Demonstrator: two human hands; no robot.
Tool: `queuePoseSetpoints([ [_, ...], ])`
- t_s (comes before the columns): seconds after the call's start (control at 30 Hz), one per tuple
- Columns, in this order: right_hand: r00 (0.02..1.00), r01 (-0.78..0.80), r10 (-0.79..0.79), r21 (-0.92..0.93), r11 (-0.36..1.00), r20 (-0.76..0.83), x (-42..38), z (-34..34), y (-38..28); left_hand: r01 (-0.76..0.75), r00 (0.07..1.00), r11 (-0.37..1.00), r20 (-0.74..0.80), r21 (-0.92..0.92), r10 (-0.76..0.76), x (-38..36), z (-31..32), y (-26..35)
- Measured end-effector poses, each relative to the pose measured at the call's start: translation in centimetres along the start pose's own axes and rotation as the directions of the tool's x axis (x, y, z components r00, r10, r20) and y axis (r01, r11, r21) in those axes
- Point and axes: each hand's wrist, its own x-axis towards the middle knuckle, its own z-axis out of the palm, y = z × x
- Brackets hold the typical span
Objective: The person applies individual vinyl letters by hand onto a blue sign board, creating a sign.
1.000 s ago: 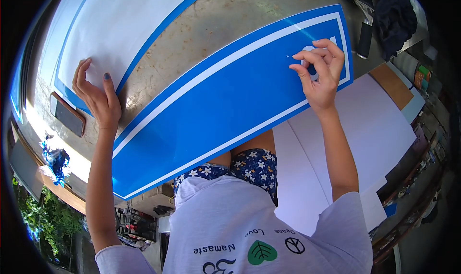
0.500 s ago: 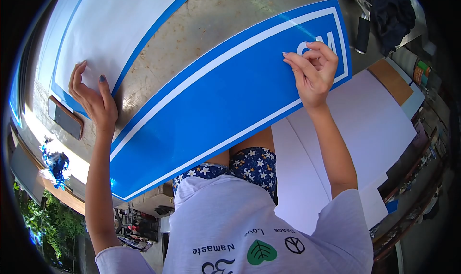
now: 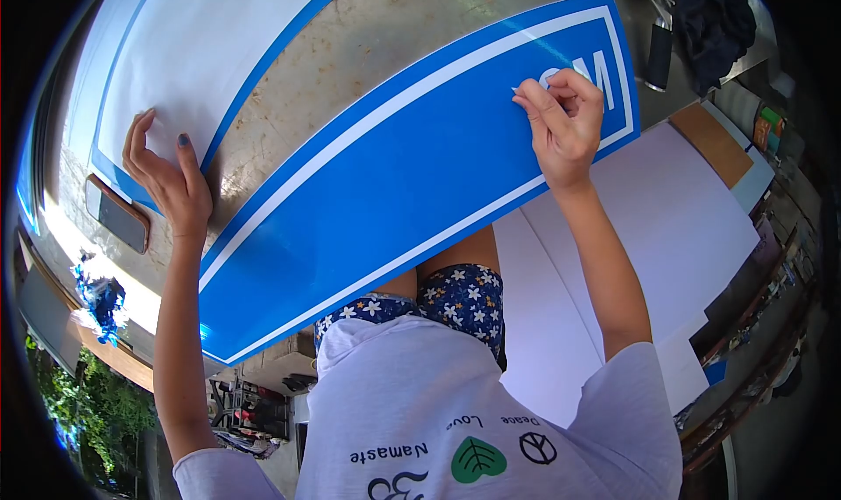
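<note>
A long blue sign panel (image 3: 377, 193) with a white border lies slanted across the table in front of my lap. White letters (image 3: 594, 75) show at its right end. Above them my right hand (image 3: 565, 128) is closed in a pinch near the letters; whatever sits between thumb and forefinger is too small to name. My left hand (image 3: 171, 172) has its fingers apart and holds nothing. It is near the panel's left end, over the edge of a white sheet with blue trim (image 3: 193, 53).
A phone (image 3: 118, 214) lies left of my left hand. Crumpled blue scraps (image 3: 101, 299) are at the far left. Dark cloth (image 3: 714, 27) and a black-handled tool (image 3: 659, 58) lie at the upper right. Large white sheets (image 3: 657, 228) extend below the panel's right side.
My right hand has moved slightly left and up, and more of the last letter shows. My left hand has barely moved. The panel's position in view has shifted slightly.
</note>
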Motion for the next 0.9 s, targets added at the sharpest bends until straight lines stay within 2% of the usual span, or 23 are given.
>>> queuePoseSetpoints([
  [0.1, 1.000, 0.022, -0.021, 0.015, 1.000, -0.014, 0.2, 0.2, 0.1, 0.007, 1.000, 1.000, -0.005, -0.005, -0.007, 0.0, 0.0, 0.0],
  [0.3, 0.998, 0.000, 0.000, 0.000, 1.000, 0.069, 0.0, 0.0, 0.1, 0.016, 1.000, 1.000, -0.003, -0.012, -0.016, 0.1, -0.1, 0.2],
  [0.37, 0.994, -0.107, 0.106, 0.139, 0.985, 0.016, 0.2, 0.0, -0.1, 0.012, 1.000, 1.000, -0.014, -0.017, -0.012, 0.2, 0.0, 0.2],
  [0.47, 0.989, -0.147, 0.144, 0.098, 0.984, 0.039, 0.6, -0.3, -0.2, 0.007, 1.000, 1.000, -0.016, -0.014, -0.007, 0.1, 0.0, 0.0],
  [0.9, 0.996, -0.030, 0.030, -0.004, 1.000, 0.080, 1.4, 0.4, 0.0, 0.009, 1.000, 1.000, -0.019, -0.003, -0.009, 0.1, 0.0, 0.0],
])
